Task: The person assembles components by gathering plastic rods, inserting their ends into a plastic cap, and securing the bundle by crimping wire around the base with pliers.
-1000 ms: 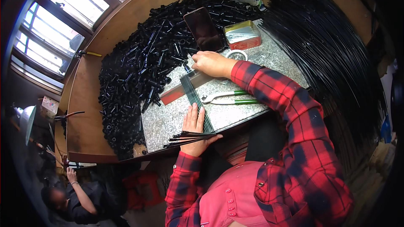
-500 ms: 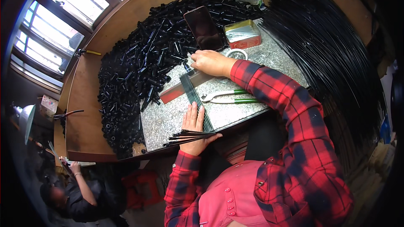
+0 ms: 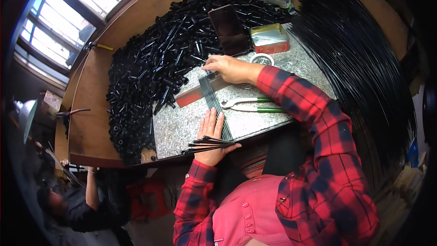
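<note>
My left hand [image 3: 210, 127] lies flat with its fingers stretched over a row of thin black rods [image 3: 209, 93]. Several more black rods [image 3: 205, 144] fan out leftward across the back of this hand. At the rods' far end my right hand [image 3: 232, 69] is closed in a pinch, and whatever sits between its fingertips is too small to name. The rods' upper part rests across a metal bar with a red side [image 3: 189, 96], which my right hand partly covers. Green-handled pliers [image 3: 248, 105] lie just right of the rods on a speckled grey board [image 3: 175, 132].
A heap of short black tubes [image 3: 145, 73] covers the table's left and back. Behind my right hand are a dark phone [image 3: 229, 29], a red-and-yellow tin [image 3: 270, 41] and a white ring [image 3: 262, 55]. Long black rods [image 3: 355, 59] pile at right. Another person [image 3: 91, 200] sits at lower left.
My right hand has shifted slightly at the rods' far end, its fingertips now nearer the bar. My left hand stays flat on the rods. The whole view has moved a little.
</note>
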`<state>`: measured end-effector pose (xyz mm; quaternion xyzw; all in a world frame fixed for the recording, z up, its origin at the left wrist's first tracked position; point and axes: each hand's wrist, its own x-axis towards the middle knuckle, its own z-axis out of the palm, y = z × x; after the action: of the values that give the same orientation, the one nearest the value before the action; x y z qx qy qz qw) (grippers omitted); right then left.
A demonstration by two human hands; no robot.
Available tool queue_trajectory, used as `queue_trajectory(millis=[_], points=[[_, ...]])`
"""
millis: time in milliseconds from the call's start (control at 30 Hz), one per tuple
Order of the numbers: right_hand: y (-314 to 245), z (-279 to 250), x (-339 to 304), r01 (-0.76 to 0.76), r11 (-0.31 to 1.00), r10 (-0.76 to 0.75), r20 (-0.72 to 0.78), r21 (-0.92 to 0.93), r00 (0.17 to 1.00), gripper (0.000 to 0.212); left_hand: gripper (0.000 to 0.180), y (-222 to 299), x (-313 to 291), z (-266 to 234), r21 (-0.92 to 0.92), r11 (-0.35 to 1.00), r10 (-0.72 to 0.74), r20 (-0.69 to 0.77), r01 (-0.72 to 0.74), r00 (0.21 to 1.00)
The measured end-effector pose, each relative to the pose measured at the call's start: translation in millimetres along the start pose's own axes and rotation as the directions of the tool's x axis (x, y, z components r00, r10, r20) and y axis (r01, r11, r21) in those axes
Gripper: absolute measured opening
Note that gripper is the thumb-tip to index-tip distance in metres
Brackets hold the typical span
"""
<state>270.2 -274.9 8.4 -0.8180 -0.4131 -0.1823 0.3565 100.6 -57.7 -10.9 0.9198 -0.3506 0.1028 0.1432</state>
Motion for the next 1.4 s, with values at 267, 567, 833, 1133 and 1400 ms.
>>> queue_trajectory(millis=[267,567,833,1133,1400], points=[[13.5,-102.4,-47.5,-0.292,0.839,0.240,-0.171,-0.459,0.956,0.019,0.109,-2.7,0.3,0.1,-0.022,1.000,0.013,0.000,-0.013,1.000],[75.2,-147.8,-62.4,-0.537,0.486,0.723,-0.027,-0.689,0.690,0.016,0.108,-2.2,-2.2,-3.3,-0.002,1.000,-0.025,-0.024,0.025,0.999],[66.4,-140.1,-70.0,-0.588,0.472,0.673,-0.162,-0.657,0.721,0.012,0.111,-3.3,-3.2,-3.1,0.010,1.000,-0.006,-0.016,0.006,1.000],[-3.1,-162.5,-61.0,-0.500,0.725,0.383,-0.327,-0.474,0.864,0.010,0.112,-8.8,-5.5,-29.3,-0.416,0.907,0.034,-0.099,-0.072,0.995],[-188.9,-131.7,-43.3,0.005,0.977,-0.034,-0.131,-0.215,0.991,0.028,0.062,24.1,24.2,-126.4,-0.970,0.195,0.125,-0.123,-0.146,0.985]])
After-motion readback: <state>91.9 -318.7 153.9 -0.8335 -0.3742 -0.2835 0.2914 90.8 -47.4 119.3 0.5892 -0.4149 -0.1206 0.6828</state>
